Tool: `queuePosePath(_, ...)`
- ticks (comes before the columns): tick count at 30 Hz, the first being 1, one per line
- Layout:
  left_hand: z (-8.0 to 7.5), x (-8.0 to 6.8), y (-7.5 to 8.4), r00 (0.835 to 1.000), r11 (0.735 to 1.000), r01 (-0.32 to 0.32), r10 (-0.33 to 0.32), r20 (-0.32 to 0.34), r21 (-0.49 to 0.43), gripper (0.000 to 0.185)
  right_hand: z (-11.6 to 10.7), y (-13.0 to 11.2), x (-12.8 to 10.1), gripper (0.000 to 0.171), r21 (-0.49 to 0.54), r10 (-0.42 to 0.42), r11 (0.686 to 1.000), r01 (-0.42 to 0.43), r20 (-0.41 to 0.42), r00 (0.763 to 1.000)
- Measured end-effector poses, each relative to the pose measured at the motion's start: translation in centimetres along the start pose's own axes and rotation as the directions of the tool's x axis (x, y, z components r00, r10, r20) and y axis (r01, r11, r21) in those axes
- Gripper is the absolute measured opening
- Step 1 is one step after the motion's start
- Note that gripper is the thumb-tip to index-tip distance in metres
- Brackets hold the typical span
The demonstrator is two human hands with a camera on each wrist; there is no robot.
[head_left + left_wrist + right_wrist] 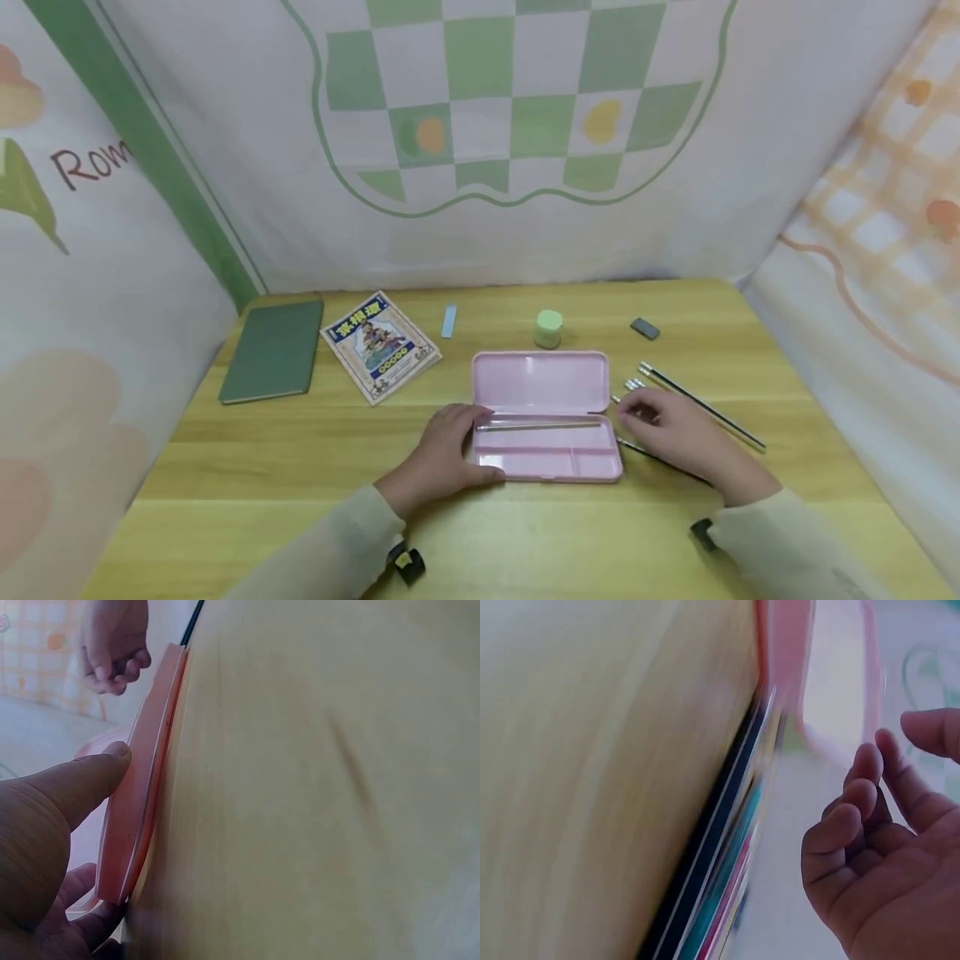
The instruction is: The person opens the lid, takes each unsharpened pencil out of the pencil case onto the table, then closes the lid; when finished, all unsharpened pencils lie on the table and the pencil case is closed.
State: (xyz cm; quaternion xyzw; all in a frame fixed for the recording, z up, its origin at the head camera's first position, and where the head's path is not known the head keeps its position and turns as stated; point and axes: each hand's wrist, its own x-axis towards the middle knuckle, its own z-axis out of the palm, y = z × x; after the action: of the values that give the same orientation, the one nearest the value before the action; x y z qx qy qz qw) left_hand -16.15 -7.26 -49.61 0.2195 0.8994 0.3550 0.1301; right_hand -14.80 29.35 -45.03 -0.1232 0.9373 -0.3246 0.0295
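Note:
A pink pencil case (547, 454) lies open at the middle of the wooden table, with one pencil (536, 426) along its tray. My left hand (457, 450) grips the case's left end; in the left wrist view the thumb (71, 787) presses on the case's rim (146, 772) while fingers curl below. My right hand (671, 425) hovers just right of the case over several loose pencils (705, 407). Its fingers (855, 817) are loosely curled and hold nothing, close beside the blurred pencils (712, 855).
At the back left lie a green notebook (273, 350) and a picture booklet (380, 344). A small blue strip (448, 321), a pale green round object (548, 327) and a dark eraser (645, 328) sit behind the case. Printed cloth walls enclose three sides.

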Motion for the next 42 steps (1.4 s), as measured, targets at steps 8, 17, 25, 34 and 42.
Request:
queuePosePath(8, 0.2, 0.0, -0.3, 1.000, 1.000, -0.016, 0.016, -0.011, -0.006, 0.096, 3.3, -2.8, 2.1, 0.001, 0.060, -0.168, 0.984, 0.166, 0.035, 0.985)
queuePosePath(17, 0.3, 0.0, -0.4, 1.000, 1.000, -0.020, 0.020, -0.011, -0.003, 0.096, 4.0, -3.3, 2.5, 0.006, 0.047, -0.166, 0.986, 0.162, 0.078, 0.983)
queuePosePath(25, 0.2, 0.1, -0.3, 1.000, 1.000, -0.008, 0.008, -0.005, 0.004, 0.097, 4.3, -3.3, 2.3, 0.009, 0.016, -0.141, 0.990, 0.141, 0.108, 0.984)
queuePosePath(34, 0.2, 0.1, -0.3, 1.000, 1.000, -0.005, 0.005, -0.003, 0.008, 0.098, 4.5, -4.4, 2.1, 0.013, -0.030, -0.139, 0.989, 0.143, 0.114, 0.984)
queuePosePath(42, 0.2, 0.1, -0.2, 1.000, 1.000, -0.013, 0.013, -0.006, 0.021, 0.098, 5.0, -5.0, 2.1, 0.011, -0.079, -0.124, 0.988, 0.135, 0.130, 0.984)
